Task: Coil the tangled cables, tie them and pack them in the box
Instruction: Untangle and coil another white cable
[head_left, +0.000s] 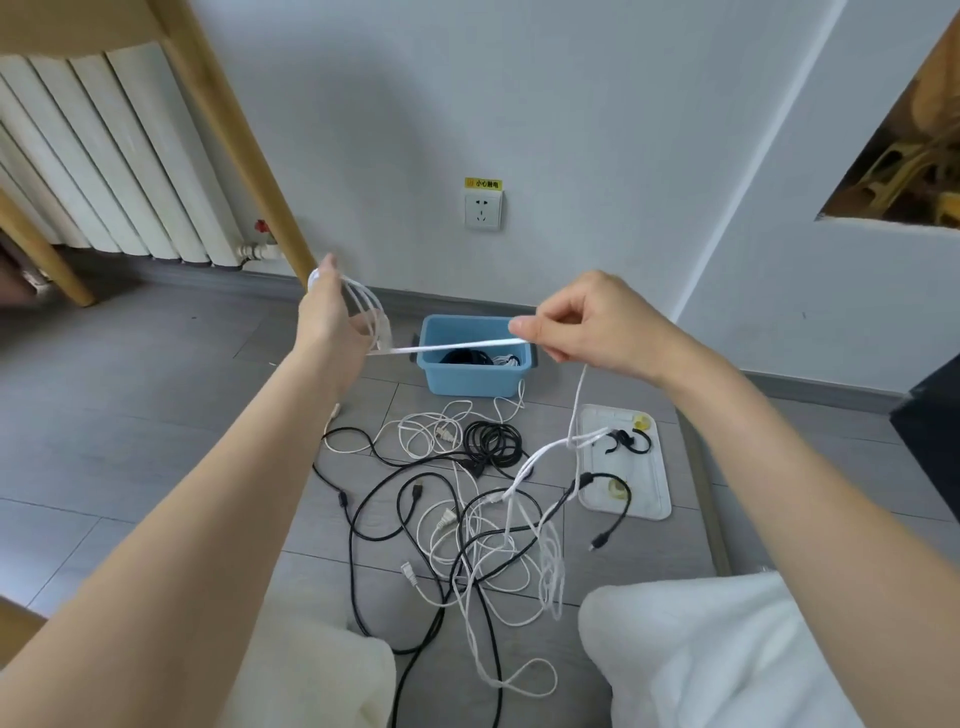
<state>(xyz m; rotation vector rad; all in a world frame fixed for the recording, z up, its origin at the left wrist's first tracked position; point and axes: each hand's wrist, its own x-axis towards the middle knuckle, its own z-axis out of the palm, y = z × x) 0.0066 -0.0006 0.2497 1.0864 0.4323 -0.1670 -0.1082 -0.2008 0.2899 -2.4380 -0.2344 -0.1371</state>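
Soft even daylight, faint shadows, wide-angle bending at edges.

- A white radiator (98, 156) stands against the wall at upper left, with a small red valve (260, 226) on the pipe at its lower end.
- A slanted wooden leg (228, 140) crosses in front of the radiator.
- A white wall socket (483, 210) sits low on the pale wall, a yellow sticker (483, 183) just above it.
- The floor (130, 415) is grey tile, with a grey baseboard (467, 301) along the wall.
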